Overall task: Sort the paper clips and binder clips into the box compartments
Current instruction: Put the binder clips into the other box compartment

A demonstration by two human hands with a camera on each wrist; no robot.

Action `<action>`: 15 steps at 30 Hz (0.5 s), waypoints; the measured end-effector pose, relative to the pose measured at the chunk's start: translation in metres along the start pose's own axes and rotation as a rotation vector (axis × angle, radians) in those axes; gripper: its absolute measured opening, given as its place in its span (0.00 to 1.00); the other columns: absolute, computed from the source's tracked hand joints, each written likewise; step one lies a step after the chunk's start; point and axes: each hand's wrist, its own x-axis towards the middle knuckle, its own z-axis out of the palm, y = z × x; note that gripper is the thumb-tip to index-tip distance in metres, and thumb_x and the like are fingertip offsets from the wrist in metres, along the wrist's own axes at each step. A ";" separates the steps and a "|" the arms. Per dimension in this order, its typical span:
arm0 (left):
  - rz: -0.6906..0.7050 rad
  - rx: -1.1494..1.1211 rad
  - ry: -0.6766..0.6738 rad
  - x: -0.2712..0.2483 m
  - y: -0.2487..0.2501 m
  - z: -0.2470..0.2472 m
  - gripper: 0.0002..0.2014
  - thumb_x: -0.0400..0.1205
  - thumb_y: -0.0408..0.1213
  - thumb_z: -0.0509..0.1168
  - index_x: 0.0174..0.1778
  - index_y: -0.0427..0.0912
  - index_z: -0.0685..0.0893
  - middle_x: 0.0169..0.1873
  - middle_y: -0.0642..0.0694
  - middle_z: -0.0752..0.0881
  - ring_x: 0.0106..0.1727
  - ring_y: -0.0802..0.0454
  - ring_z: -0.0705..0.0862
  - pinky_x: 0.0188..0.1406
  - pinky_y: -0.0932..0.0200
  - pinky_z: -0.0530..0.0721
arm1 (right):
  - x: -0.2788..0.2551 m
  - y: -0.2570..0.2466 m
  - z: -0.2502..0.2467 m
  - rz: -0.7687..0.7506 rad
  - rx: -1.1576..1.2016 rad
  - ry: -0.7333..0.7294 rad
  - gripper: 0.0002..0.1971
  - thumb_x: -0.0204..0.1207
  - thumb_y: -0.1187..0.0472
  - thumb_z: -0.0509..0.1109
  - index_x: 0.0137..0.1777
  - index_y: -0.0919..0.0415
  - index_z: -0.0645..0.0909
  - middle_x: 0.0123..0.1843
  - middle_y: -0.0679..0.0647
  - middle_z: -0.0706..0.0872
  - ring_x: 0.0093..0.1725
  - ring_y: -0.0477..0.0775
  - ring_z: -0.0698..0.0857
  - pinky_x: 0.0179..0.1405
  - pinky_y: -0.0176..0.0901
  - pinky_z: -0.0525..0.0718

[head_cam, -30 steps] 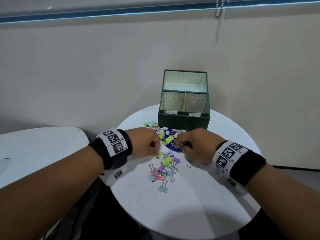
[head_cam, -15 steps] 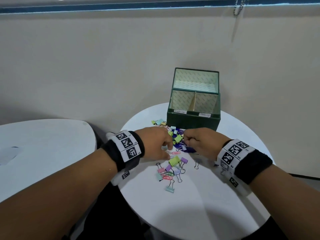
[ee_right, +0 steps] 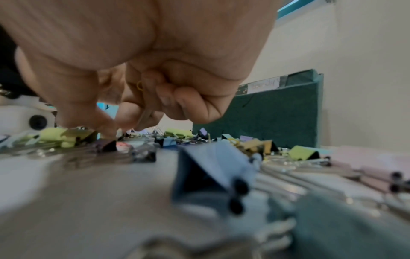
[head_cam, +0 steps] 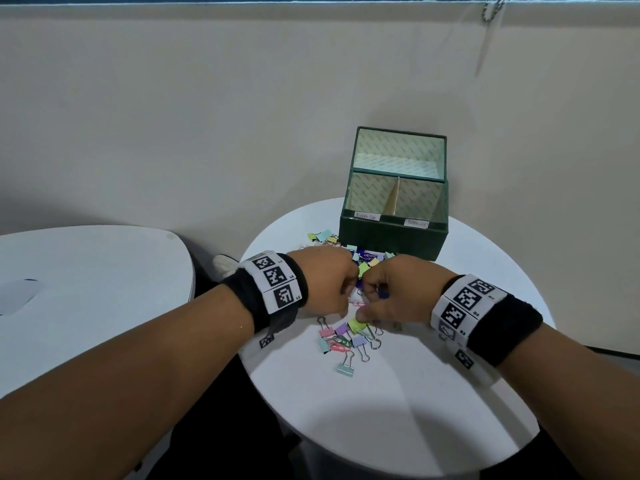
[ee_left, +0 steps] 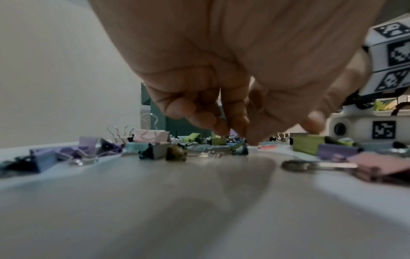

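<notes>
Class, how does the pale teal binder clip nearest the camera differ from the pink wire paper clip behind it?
The pale teal binder clip has a folded body with silver handles; the pink wire paper clip is one flat loop. The binder clip lies alone; the paper clip lies among other clips. Both rest on the round white table, unsorted.

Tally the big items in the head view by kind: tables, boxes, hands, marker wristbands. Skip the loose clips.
White tables: 2 (round table, side table)
Green box: 1
Hands: 2 (left hand; right hand, a yellow paper clip in its curled fingers)
Marker wristbands: 2 (left wristband, right wristband)
Total: 7
</notes>
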 end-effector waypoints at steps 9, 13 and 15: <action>-0.035 -0.174 0.083 -0.004 -0.004 -0.005 0.15 0.79 0.35 0.64 0.59 0.56 0.82 0.47 0.56 0.84 0.49 0.51 0.82 0.48 0.57 0.81 | -0.008 0.006 0.001 -0.017 0.014 0.046 0.04 0.70 0.52 0.73 0.44 0.42 0.87 0.41 0.39 0.88 0.42 0.44 0.85 0.47 0.48 0.89; -0.043 -0.117 0.033 -0.001 -0.004 -0.006 0.11 0.84 0.38 0.58 0.47 0.48 0.87 0.48 0.48 0.86 0.50 0.47 0.83 0.51 0.52 0.83 | -0.015 0.004 0.004 -0.026 -0.060 0.048 0.10 0.69 0.48 0.75 0.35 0.53 0.83 0.35 0.47 0.86 0.35 0.47 0.81 0.40 0.46 0.85; -0.069 -0.126 0.021 0.000 -0.004 -0.005 0.12 0.85 0.37 0.56 0.35 0.48 0.77 0.40 0.47 0.83 0.43 0.47 0.79 0.42 0.55 0.79 | -0.015 0.005 0.004 0.005 -0.096 0.035 0.13 0.71 0.47 0.75 0.31 0.52 0.80 0.33 0.47 0.84 0.33 0.46 0.79 0.39 0.45 0.83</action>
